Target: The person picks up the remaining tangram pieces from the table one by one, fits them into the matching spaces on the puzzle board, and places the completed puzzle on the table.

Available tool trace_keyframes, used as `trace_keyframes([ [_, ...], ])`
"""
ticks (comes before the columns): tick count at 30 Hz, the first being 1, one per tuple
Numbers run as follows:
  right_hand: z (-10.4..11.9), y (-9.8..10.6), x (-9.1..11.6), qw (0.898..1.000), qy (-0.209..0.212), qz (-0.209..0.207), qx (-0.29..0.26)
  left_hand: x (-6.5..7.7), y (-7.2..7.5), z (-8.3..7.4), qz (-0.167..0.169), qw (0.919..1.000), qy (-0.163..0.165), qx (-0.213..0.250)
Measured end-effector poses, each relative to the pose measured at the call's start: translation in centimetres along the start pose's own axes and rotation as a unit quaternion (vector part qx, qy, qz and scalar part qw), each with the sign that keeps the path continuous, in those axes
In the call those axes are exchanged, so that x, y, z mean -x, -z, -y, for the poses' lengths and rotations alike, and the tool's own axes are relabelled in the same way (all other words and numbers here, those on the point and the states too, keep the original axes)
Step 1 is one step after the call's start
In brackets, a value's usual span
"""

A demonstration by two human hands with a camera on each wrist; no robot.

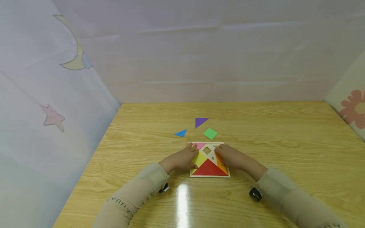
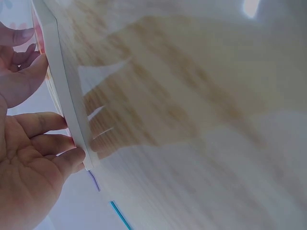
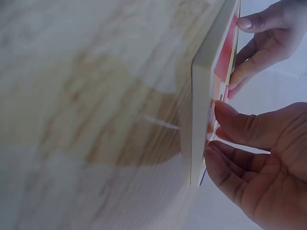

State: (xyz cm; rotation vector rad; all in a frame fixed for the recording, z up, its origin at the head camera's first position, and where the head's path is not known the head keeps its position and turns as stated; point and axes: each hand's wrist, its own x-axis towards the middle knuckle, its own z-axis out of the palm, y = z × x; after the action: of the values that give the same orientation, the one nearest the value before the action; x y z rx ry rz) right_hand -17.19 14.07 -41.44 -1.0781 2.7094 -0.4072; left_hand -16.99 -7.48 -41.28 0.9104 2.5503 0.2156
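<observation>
Left hand (image 1: 182, 158) lies with fingers relaxed over the left side of the board (image 1: 209, 176), apparently to steady it, while the right hand (image 1: 234, 157) bends over the orange piece (image 1: 222, 169), perhaps to seat it; whether it pinches is unclear. The board rests on the table (image 1: 285, 142), a square hole (image 1: 207, 150) showing. Beyond lie blue (image 1: 181, 133), purple (image 1: 200, 122) and green (image 1: 210, 133) pieces, likely spread for easy picking.

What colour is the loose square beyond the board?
Green; the square shows best in the head view.
</observation>
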Motion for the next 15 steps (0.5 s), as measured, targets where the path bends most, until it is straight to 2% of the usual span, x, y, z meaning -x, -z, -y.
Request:
trace_keyframes([
  [3,0.11,-0.16,0.26,0.999,0.019,-0.024,0.017,0.01,0.03,-0.04,0.000,1.0000,0.000,0.000],
  [9,0.21,-0.39,0.61,0.999,0.023,-0.038,0.027,-0.02,-0.04,-0.03,-0.001,1.0000,0.000,0.003],
  [15,0.47,-0.73,1.09,0.996,0.038,-0.075,0.038,-0.12,-0.12,0.15,0.001,1.0000,0.003,-0.003],
])
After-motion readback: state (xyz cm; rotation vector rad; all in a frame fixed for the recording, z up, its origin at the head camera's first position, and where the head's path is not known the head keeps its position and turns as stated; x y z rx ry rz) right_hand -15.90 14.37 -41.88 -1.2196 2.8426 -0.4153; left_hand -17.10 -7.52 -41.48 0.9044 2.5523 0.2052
